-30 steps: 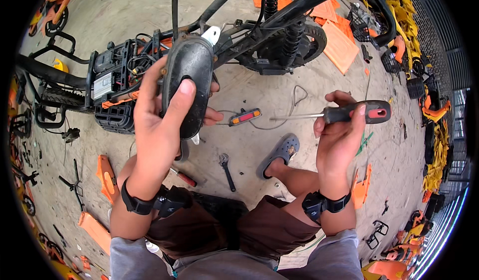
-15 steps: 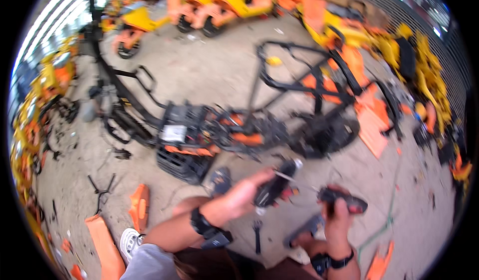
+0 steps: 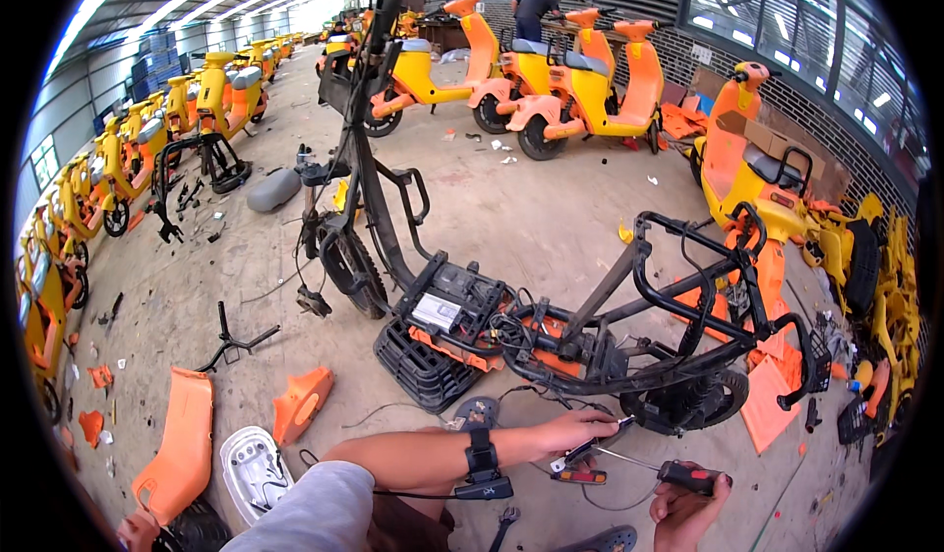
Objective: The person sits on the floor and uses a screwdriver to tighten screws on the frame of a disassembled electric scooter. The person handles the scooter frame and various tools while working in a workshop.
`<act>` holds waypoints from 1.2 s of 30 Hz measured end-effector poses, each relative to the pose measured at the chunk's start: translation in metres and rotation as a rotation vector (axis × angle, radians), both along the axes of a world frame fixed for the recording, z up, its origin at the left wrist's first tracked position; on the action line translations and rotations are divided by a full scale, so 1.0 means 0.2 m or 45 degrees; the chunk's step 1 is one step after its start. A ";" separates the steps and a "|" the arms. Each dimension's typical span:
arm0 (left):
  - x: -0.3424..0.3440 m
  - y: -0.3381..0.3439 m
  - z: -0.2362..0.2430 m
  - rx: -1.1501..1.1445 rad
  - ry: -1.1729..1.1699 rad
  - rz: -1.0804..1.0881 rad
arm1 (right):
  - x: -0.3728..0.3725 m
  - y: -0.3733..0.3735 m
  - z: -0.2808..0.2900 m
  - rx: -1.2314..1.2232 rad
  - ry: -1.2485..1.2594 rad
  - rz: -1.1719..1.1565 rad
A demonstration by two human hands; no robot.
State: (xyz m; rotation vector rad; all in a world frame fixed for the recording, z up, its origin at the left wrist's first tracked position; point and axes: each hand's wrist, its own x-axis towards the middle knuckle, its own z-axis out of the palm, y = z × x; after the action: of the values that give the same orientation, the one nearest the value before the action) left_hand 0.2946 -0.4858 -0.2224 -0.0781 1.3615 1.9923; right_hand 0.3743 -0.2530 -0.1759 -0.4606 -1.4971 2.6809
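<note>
Low at the right of the view, my left hand is closed on a black oval part with pale end tabs, seen nearly edge-on. To its right, my right hand grips a screwdriver with a black-and-red handle, its shaft pointing left toward that part; whether the tip touches it I cannot tell. A red-and-amber light on a wire lies just below the part. An adjustable wrench rests on the floor near my leg. A stripped black scooter frame stands just beyond my hands, wiring exposed.
Orange panels and a white part lie at lower left. Yellow-orange scooters line both sides and the back. A person stands behind them. Loose yellow body parts are piled at right, a grey seat mid-floor.
The view has swung up from my lap to the wider hall. My left hand has turned the black part from face-up to nearly edge-on; the screwdriver shaft now slants toward it.
</note>
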 end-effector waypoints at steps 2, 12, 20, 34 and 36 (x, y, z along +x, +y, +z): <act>-0.03 0.02 0.00 0.044 -0.039 0.110 | -0.02 -0.03 -0.03 0.119 -0.064 0.014; 0.04 0.02 0.07 0.126 -0.112 0.233 | -0.03 0.01 -0.11 -0.019 0.040 0.090; 0.05 -0.01 0.11 -0.028 0.014 0.226 | -0.03 0.04 -0.13 0.061 0.084 0.051; 0.08 0.02 0.09 0.037 -0.018 0.336 | -0.02 0.02 -0.08 0.000 0.083 0.076; 0.10 0.02 0.09 0.027 -0.014 0.340 | -0.02 0.02 -0.08 -0.005 0.090 0.075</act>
State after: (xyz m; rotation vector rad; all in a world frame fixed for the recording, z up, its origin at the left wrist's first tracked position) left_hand 0.3138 -0.4815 -0.2038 -0.2731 1.3819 2.2208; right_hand 0.3702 -0.2484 -0.1927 -0.3234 -1.5103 2.7138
